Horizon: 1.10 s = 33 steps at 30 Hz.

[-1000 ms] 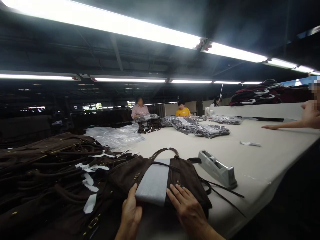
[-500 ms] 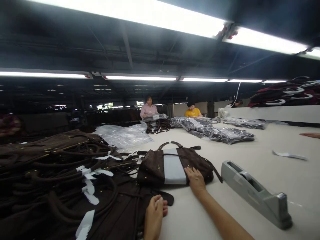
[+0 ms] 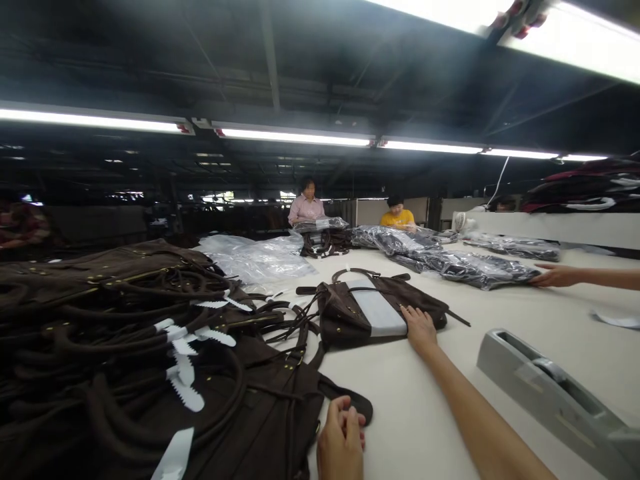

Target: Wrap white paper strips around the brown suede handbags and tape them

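Observation:
A dark brown handbag (image 3: 337,313) with a pale paper band (image 3: 380,310) round its middle lies on the table. My right hand (image 3: 423,331) rests on its near right side, fingers stretched out flat, the tips on the bag beside the band. Lower down, my left hand (image 3: 342,440) is loosely curled with fingers slightly apart and no object visible in it. It is beside the dark end tab (image 3: 357,402) of another brown bag (image 3: 260,413); whether it touches the tab I cannot tell.
Brown bags with white-wrapped handles are piled (image 3: 125,320) at left. Behind are clear plastic sheets (image 3: 255,257) and plastic-wrapped bags (image 3: 475,267), which another person's hand (image 3: 555,275) touches. A grey tape dispenser (image 3: 550,400) stands at right. Two people (image 3: 306,207) work across the table.
The view has swung left and downward. The banded bag has turned slightly, my right hand still on it. Another person's hand has reached in from the right to the wrapped bags.

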Tool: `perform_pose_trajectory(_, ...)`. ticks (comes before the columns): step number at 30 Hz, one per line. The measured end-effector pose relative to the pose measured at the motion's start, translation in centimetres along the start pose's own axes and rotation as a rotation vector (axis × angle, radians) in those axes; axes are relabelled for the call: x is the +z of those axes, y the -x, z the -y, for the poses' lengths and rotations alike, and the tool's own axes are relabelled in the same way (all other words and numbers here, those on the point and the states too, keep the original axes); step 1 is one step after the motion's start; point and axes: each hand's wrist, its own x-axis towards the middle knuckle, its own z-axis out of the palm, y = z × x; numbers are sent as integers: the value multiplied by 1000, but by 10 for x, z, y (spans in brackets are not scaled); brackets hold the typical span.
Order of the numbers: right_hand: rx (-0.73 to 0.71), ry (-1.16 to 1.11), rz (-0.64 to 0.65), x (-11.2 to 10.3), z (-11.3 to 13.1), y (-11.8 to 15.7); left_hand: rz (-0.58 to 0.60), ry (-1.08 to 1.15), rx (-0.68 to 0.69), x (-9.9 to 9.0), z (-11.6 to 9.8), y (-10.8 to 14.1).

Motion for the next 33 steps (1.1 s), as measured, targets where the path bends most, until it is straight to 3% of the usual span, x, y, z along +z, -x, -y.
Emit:
perform_pose_trajectory(4, -66, -44, 97, -20, 29, 2, 28, -58, 10, 2, 4, -3)
perform_pose_trajectory(9, -466, -232, 82, -45, 118, 12, 32, -95, 9, 6, 13, -6)
perform_pose_trajectory(12, -569, -365, 1, -38, 170, 25, 42, -127, -6, 9, 18, -8)
perform_pose_trajectory(14, -566, -332, -62, -24, 190, 34, 55, -136, -8, 10, 19, -9)
perform_pose_trajectory(19, -653, -196, -212, 12, 186, 46, 134, -123, -13, 16, 14, -1)
perform_pose_trajectory(22, -666, -150, -194, 18, 177, 41, 162, -106, -31, 18, 7, 7)
perform_pose_trajectory(27, -500, -153, -107, 23, 195, 13, 142, -95, -34, 12, -3, 15)
perform_pose_trajectory(30, -372, -198, -112, 33, 215, -4, 59, -174, 11, 9, -5, 11)
perform_pose_trajectory(33, -350, -278, -95, 42, 224, -12, -22, -218, -9, 12, -4, 5)
